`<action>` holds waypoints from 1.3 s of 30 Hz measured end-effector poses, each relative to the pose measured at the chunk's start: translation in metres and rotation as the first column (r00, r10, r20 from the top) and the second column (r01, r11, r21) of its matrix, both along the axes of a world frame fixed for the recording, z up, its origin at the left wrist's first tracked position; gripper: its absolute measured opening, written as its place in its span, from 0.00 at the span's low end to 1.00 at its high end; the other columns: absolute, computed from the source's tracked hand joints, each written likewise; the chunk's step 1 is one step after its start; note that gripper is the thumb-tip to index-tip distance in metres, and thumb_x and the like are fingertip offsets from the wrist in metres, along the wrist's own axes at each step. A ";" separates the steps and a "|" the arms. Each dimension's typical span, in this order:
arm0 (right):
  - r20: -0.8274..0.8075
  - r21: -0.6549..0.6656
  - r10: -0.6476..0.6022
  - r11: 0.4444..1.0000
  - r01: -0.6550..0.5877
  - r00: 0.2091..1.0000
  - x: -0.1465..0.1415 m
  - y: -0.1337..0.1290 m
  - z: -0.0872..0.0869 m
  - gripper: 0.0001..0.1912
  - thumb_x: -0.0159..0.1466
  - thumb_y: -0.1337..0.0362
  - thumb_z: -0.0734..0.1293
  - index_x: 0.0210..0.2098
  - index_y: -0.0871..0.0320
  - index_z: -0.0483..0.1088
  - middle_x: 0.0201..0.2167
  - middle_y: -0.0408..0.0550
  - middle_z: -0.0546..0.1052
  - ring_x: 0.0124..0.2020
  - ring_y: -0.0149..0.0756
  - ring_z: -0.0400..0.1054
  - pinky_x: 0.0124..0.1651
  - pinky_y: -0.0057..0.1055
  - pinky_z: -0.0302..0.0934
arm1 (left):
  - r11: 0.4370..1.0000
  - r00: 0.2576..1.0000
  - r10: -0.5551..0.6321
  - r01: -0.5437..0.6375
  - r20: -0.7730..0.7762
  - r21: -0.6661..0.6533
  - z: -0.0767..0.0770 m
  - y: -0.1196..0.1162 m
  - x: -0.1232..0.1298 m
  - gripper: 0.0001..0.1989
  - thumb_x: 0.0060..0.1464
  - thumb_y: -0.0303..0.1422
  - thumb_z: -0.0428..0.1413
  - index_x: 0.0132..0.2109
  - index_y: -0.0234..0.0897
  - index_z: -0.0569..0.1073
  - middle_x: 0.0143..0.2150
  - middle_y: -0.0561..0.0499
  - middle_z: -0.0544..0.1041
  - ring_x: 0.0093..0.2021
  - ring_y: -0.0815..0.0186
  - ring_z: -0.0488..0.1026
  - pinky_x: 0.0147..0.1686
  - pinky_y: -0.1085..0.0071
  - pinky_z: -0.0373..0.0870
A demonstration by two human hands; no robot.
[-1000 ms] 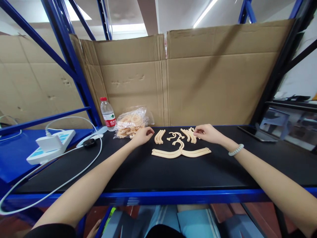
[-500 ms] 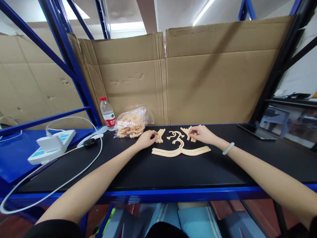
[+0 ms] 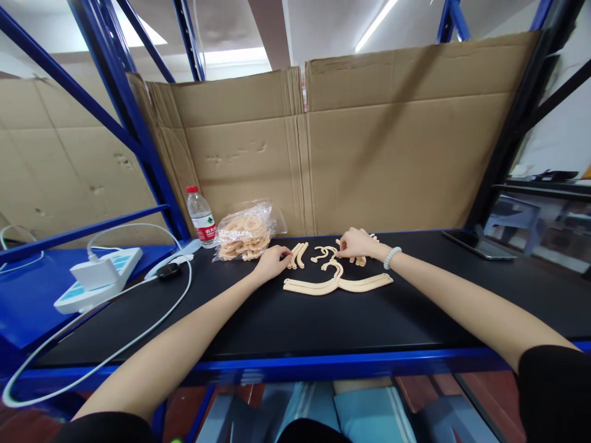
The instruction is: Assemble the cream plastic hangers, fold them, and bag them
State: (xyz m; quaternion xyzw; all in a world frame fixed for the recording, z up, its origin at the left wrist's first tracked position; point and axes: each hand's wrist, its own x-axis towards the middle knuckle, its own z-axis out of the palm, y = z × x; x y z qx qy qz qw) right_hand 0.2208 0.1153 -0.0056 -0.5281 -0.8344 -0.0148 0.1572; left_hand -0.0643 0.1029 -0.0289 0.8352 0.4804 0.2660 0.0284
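Beige hanger parts lie on the black tabletop in front of me. Nearest is a set of hanger arms (image 3: pixel 311 287) spread left and right, with stacked hooks (image 3: pixel 333 267) at its middle. Behind it lie several loose hooks (image 3: pixel 323 252). My left hand (image 3: pixel 273 263) is closed, its fingertips on the leftmost of a few slim hanger arms (image 3: pixel 301 255). My right hand (image 3: pixel 357 244) is closed over another group of hanger arms (image 3: pixel 359 261), fingertips pointing down beside the loose hooks. Whatever lies between those fingertips is hidden.
Left of my left hand are a clear bag of beige parts (image 3: pixel 244 237) and a water bottle (image 3: pixel 202 218). A power strip (image 3: pixel 99 280) and white cable (image 3: pixel 188 289) lie farther left. A tablet (image 3: pixel 480 244) rests at right. Cardboard (image 3: pixel 406 147) walls off the back.
My right hand has moved left and turned over the right group, towards the loose hooks. My left hand stays close by its group, where the arms now lie a little farther apart.
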 end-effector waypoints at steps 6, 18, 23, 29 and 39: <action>-0.068 0.011 -0.058 0.998 0.059 0.996 -0.003 0.004 -0.005 0.11 0.49 0.58 0.72 0.19 0.58 0.72 0.20 0.48 0.74 0.31 0.41 0.70 0.35 0.33 0.58 | 1.000 1.000 -0.017 0.017 0.009 -0.004 0.000 -0.001 0.005 0.11 0.53 0.32 0.53 0.41 0.36 0.79 0.39 0.46 0.77 0.38 0.63 0.73 0.43 0.67 0.69; -0.606 0.086 -0.081 0.982 0.167 0.791 0.024 -0.013 0.010 0.08 0.56 0.61 0.64 0.30 0.59 0.68 0.25 0.47 0.75 0.28 0.34 0.68 0.32 0.30 0.61 | 0.993 0.993 0.120 -0.120 -0.017 0.005 0.007 0.001 -0.002 0.03 0.48 0.31 0.56 0.30 0.36 0.72 0.29 0.49 0.76 0.32 0.62 0.73 0.35 0.68 0.68; -0.906 -0.101 -0.076 0.994 -0.037 0.417 0.029 -0.032 0.005 0.15 0.53 0.56 0.68 0.35 0.61 0.69 0.23 0.46 0.71 0.26 0.33 0.66 0.28 0.30 0.60 | 0.989 0.989 0.147 -0.146 0.029 -0.012 0.009 0.002 -0.005 0.06 0.42 0.24 0.56 0.31 0.37 0.71 0.30 0.50 0.77 0.33 0.61 0.75 0.34 0.68 0.69; -0.958 -0.237 -0.174 0.930 -0.281 0.229 0.021 -0.061 -0.003 0.14 0.52 0.58 0.73 0.31 0.60 0.69 0.30 0.48 0.74 0.30 0.32 0.68 0.32 0.29 0.64 | 0.992 0.984 0.114 -0.104 0.134 -0.073 0.030 -0.012 0.000 0.11 0.45 0.25 0.54 0.39 0.35 0.73 0.30 0.50 0.78 0.31 0.63 0.76 0.34 0.68 0.71; -0.947 -0.255 -0.122 0.848 -0.465 0.297 -0.007 -0.094 -0.006 0.18 0.50 0.55 0.75 0.33 0.58 0.68 0.30 0.47 0.77 0.35 0.35 0.73 0.31 0.26 0.65 | 0.847 0.616 -0.171 0.490 0.769 -0.204 0.027 -0.068 0.055 0.17 0.45 0.37 0.64 0.36 0.33 0.67 0.36 0.48 0.77 0.35 0.66 0.76 0.38 0.66 0.74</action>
